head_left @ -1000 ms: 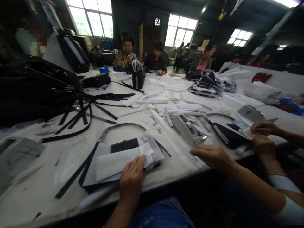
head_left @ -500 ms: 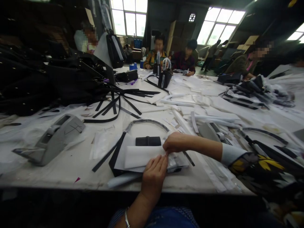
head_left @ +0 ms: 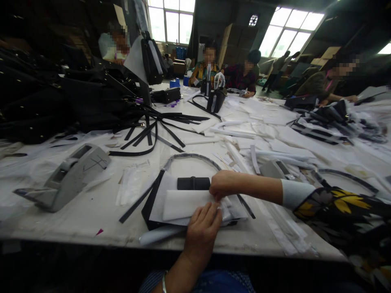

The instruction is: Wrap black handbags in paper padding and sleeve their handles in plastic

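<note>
A black handbag (head_left: 148, 208) lies on the table in front of me, its wrapped handle (head_left: 195, 156) arching away. White sheeting covers its face, and on that rest a folded white foam sheet (head_left: 181, 205) and a black rolled piece (head_left: 193, 183). My left hand (head_left: 204, 224) presses on the foam sheet's right part, fingers stretched out. Fingers curled in a pinch, my right hand (head_left: 220, 185) is at the foam's right end, touching near my left fingertips. What it pinches is hidden. Clear crinkled plastic (head_left: 227, 213) lies beside both hands.
Grey tape dispensers stand left (head_left: 77, 173) and right (head_left: 273, 169) of the bag. Black straps (head_left: 155, 122) spread beyond it, near a heap of black bags (head_left: 91, 97). A white tube (head_left: 160, 235) lies at the front edge. Several people work across the table.
The view has shifted slightly. My hands stay together at the foam sheet's right end, with the right hand still pinched and the left still pressing.
</note>
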Demonstrator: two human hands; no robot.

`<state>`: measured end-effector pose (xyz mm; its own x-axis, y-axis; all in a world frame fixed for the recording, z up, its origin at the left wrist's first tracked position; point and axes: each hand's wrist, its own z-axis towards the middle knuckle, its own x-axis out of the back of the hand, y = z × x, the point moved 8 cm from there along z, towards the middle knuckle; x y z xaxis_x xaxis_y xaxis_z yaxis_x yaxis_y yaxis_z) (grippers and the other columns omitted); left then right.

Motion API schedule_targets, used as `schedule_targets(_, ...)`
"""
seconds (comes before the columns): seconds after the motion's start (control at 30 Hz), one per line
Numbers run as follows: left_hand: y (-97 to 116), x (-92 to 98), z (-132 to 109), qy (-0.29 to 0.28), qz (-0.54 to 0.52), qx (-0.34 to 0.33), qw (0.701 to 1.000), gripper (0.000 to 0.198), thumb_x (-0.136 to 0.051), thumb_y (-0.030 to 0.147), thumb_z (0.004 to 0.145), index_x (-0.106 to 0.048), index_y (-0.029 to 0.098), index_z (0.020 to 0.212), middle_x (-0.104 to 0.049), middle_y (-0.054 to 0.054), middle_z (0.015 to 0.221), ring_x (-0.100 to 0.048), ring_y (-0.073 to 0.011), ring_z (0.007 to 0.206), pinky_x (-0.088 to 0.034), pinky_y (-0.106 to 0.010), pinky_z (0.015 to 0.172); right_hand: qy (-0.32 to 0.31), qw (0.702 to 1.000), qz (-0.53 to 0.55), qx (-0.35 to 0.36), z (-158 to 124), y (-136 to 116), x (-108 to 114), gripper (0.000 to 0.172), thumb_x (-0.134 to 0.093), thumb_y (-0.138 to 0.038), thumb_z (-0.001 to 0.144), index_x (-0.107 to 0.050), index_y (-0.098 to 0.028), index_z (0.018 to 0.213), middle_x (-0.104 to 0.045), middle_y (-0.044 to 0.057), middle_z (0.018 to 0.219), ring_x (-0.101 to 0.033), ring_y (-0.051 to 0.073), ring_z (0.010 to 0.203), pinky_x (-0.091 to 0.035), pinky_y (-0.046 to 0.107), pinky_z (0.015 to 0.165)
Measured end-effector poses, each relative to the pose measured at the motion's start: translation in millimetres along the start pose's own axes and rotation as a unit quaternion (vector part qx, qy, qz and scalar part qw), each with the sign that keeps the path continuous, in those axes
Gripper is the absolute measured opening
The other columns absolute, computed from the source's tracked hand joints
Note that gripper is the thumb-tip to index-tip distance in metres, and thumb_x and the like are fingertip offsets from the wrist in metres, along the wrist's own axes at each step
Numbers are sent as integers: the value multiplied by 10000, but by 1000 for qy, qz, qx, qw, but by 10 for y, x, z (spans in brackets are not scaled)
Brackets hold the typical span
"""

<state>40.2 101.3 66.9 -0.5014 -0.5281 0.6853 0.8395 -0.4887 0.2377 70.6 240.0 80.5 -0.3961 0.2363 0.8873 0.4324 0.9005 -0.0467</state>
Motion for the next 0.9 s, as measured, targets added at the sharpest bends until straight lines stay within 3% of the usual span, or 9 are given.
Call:
schedule_targets(0.17, -8, -41, -37, -10, -13, -6, 1000, 257, -453, 207, 1008, -672, 214, 1142, -698, -8, 1255, -653, -221, 1144, -507, -364, 960, 9, 1000, -26, -2, 14, 22, 42, 113, -839, -362, 695, -753, -289, 692, -693, -6, 616, -627, 170, 631, -266, 259, 552)
schedule_targets(0.33, -22, -21, -32, 3, -25, 0, 1000, 273, -420, 222, 1021, -679, 217, 1106, -717, 14, 1218, -657, -209, 1138, -497, -352, 957, 25, 997, -68, -4, 72, 211, 93, 419, -756, -630, 693, -739, -224, 793, -732, 54, 717, -660, 213, 678, -251, 268, 549)
schedule_targets(0.43, -24, -36, -37, 12, -27, 1, 1000, 265, -426, 227, 1021, -683, 220, 1086, -720, 21, 1213, -661, -203, 1128, -486, -347, 962, 18, 999, -36, -13, 153, 398, 75, 472, -711, -701, 692, -721, -234, 756, -722, 42, 696, -655, 207, 687, -258, 265, 564)
schedule_targets(0.63, -22, -12, -59, 69, -27, 4, 997, 207, -485, 225, 1004, -692, 229, 1007, -730, 58, 1186, -669, -183, 1108, -461, -334, 969, 36, 995, 33, -90, 372, 942, 52, 375, -787, -582, 675, -730, -233, 800, -733, 36, 754, -647, 209, 709, -316, 265, 590)
schedule_targets(0.73, -21, -8, -50, 75, -23, 8, 997, 213, -476, 228, 1010, -689, 233, 993, -728, 78, 1183, -672, -175, 1100, -452, -329, 974, 74, 986, 62, -139, 366, 1106, 98, 289, -732, -488, 769, -744, -217, 871, -747, 57, 815, -661, 226, 738, -370, 272, 613)
schedule_targets(0.8, -21, 2, -45, 81, -20, 9, 996, 212, -479, 225, 1009, -689, 234, 985, -731, 82, 1175, -678, -175, 1089, -451, -325, 973, 116, 976, 84, -164, 252, 1090, 143, 282, -617, -434, 875, -740, -208, 989, -756, 84, 915, -674, 246, 822, -412, 288, 666)
schedule_targets(0.9, -17, -3, -46, 80, -21, 6, 997, 214, -475, 231, 1011, -689, 231, 991, -731, 77, 1176, -679, -178, 1086, -457, -323, 968, 149, 969, 130, -148, -2, 849, 105, 367, -523, -466, 936, -697, -240, 1166, -754, 62, 1037, -679, 231, 929, -453, 285, 770)
